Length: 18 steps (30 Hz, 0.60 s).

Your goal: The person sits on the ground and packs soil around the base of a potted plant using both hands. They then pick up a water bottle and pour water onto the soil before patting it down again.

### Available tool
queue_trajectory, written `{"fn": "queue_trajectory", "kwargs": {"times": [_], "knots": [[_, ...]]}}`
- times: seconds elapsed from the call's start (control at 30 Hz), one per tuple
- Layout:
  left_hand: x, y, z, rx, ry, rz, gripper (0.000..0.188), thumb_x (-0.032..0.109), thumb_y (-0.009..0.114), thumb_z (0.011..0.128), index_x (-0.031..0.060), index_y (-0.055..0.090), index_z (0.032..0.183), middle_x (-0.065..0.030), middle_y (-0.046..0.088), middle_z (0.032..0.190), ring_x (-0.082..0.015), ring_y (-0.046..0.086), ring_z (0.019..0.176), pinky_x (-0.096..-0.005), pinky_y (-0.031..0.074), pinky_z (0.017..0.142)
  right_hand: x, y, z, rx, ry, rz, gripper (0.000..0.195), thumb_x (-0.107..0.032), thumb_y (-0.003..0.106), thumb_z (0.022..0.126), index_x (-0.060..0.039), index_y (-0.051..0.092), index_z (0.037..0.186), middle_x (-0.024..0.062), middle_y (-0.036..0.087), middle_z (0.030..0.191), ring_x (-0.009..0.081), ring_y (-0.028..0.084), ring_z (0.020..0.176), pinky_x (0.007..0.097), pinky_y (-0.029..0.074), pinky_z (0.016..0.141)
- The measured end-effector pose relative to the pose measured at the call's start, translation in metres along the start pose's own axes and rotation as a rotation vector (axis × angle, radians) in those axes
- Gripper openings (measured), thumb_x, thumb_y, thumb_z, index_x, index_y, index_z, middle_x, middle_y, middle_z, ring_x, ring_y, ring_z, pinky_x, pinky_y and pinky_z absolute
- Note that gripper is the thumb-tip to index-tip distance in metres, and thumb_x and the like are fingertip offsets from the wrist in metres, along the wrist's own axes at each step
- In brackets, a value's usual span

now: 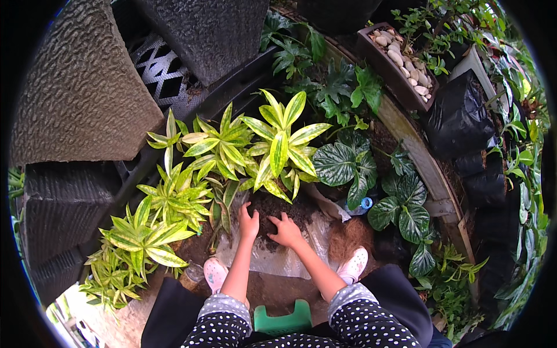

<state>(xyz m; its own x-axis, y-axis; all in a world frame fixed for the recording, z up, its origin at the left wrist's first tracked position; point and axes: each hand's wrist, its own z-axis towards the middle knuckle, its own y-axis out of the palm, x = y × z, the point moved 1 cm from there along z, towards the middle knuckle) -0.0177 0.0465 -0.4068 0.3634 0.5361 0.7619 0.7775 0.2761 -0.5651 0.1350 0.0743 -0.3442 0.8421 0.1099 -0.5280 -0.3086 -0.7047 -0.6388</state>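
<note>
My left hand (248, 222) is at the left side of a heap of dark soil (272, 204), thumb and fingers apart. Opposite it, my right hand (287, 231) touches the soil with its fingers spread. Neither hand shows anything held. The soil lies on a sheet of clear plastic (278, 264) on the ground between my feet. Just beyond the heap grows a dracaena-like plant (279, 148) with yellow-green striped leaves, which overhang the soil's far edge. A clump of brown fibre (349, 238) sits right of the sheet.
A blue-tinted plastic bottle (360, 206) lies under dark, white-veined leaves (337, 163). More striped plants (143, 235) line the left side. Large textured pots (82, 95) stand behind them. A trough of pebbles (396, 54) is at upper right. A green stool (283, 317) is below me.
</note>
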Motion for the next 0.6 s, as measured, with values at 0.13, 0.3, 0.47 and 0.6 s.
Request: {"fn": "queue_trajectory", "kwargs": {"times": [0.13, 0.3, 0.47, 0.6], "knots": [[-0.003, -0.004, -0.014, -0.001, -0.004, 0.06, 0.046, 0.018, 0.061, 0.079, 0.0042, 0.048, 0.121, -0.0203, 0.048, 0.123, -0.0383, 0.045, 0.115, -0.0439, 0.034, 0.1, 0.034, -0.02, 0.015, 0.132, 0.078, 0.252, 0.084, -0.044, 0.078, 0.061, -0.0263, 0.042, 0.135, 0.0184, 0.035, 0.14, 0.0429, 0.046, 0.118, 0.0476, 0.045, 0.092], [0.01, 0.0, -0.02, -0.083, -0.098, 0.074, 0.055, 0.023, 0.063, 0.079, 0.0043, 0.044, 0.127, -0.0222, 0.047, 0.126, -0.0405, 0.045, 0.115, -0.045, 0.036, 0.099, 0.002, -0.011, 0.007, -0.062, -0.024, -0.23, 0.102, -0.041, 0.084, 0.052, -0.0295, 0.033, 0.139, 0.0167, 0.025, 0.145, 0.0432, 0.036, 0.125, 0.0545, 0.045, 0.09], [0.03, 0.0, -0.014, -0.304, -0.227, -0.344, 0.049, 0.02, 0.06, 0.086, 0.0036, 0.043, 0.128, -0.0162, 0.052, 0.123, -0.0222, 0.059, 0.096, -0.0324, 0.045, 0.088, 0.042, -0.012, 0.045, 0.102, 0.068, -0.075, 0.071, -0.018, 0.078, 0.06, -0.0186, 0.05, 0.125, 0.0169, 0.049, 0.12, 0.0353, 0.054, 0.105, 0.0422, 0.051, 0.083], [0.006, 0.002, -0.005, -0.288, -0.12, -0.31, 0.043, 0.017, 0.058, 0.087, 0.0042, 0.045, 0.126, -0.0149, 0.053, 0.12, -0.0189, 0.059, 0.092, -0.0311, 0.046, 0.083, 0.06, -0.029, 0.051, 0.333, 0.232, 0.101, 0.073, -0.011, 0.073, 0.065, -0.0091, 0.041, 0.13, 0.0201, 0.045, 0.124, 0.0399, 0.049, 0.11, 0.0452, 0.048, 0.088]]}}
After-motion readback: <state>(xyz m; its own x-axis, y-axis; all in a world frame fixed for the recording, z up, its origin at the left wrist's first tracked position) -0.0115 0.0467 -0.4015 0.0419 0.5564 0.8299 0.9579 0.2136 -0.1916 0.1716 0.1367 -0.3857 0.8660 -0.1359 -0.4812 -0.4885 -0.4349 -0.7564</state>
